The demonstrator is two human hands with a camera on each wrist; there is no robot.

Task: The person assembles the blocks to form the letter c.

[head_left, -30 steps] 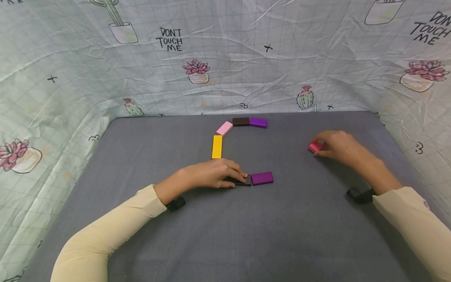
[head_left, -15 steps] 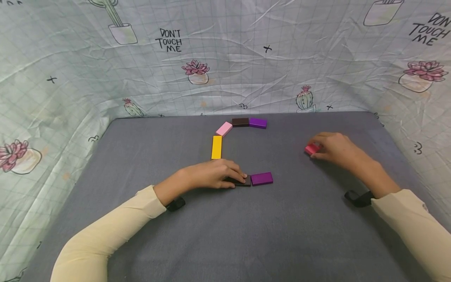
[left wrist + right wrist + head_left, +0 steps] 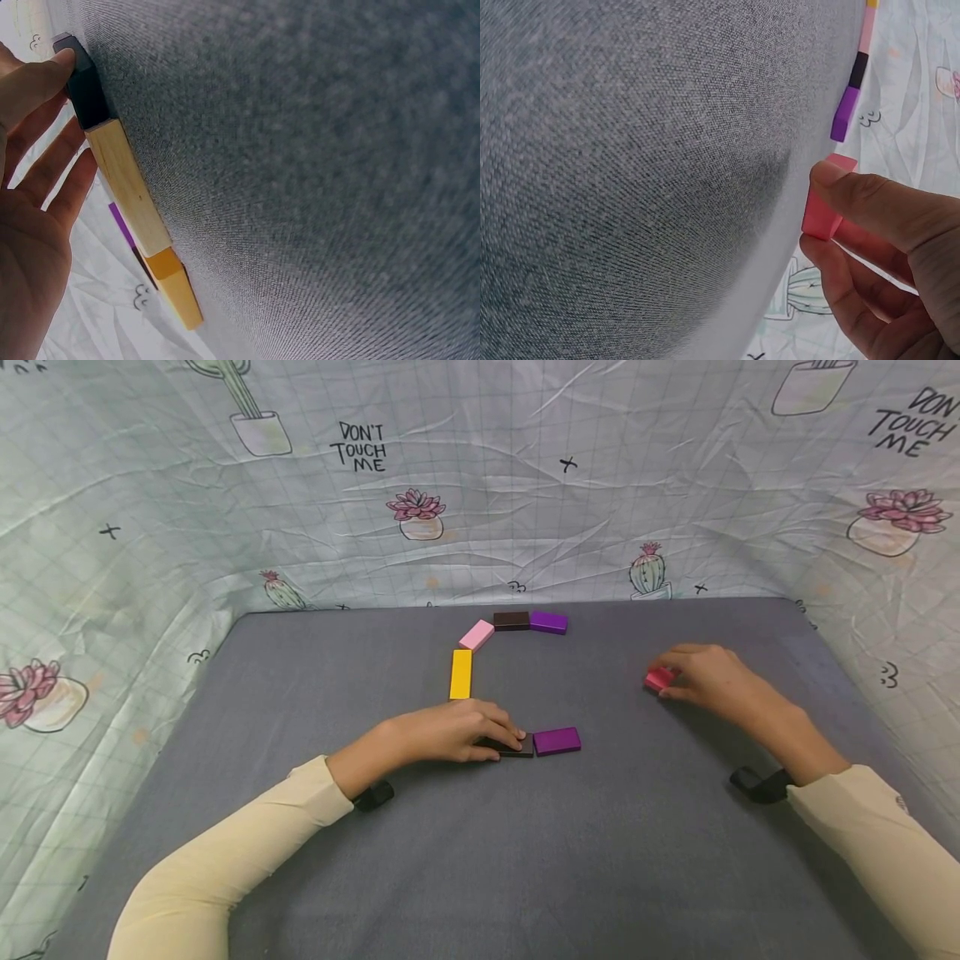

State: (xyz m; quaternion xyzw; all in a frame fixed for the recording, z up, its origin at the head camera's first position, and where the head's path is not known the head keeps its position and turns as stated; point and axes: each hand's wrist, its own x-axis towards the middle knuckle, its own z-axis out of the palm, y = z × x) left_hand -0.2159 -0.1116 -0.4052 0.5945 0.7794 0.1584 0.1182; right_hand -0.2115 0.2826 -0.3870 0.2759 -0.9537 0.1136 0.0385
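Note:
My left hand (image 3: 453,729) rests over a black block (image 3: 527,746) in the middle of the grey cloth, its thumb and fingers holding the block by the sides. Touching or nearly touching that block's right end is a dark purple block (image 3: 557,741). In the left wrist view a plain wooden block (image 3: 129,187) joins the black one; the hand hides it in the head view. Off to the right, my right hand (image 3: 712,675) pinches a pinkish-red block (image 3: 823,214) between thumb and fingers. Whether this block touches the cloth I cannot tell.
From the left hand a curved row runs back: a yellow block (image 3: 461,674), a pink block (image 3: 477,636), a dark brown block (image 3: 512,622) and a violet block (image 3: 548,622). A printed curtain (image 3: 480,527) encloses the back and sides of the cloth-covered table (image 3: 525,860).
My right hand has shifted a little to the left with the pinkish-red block. The left hand has stayed in place on the black block.

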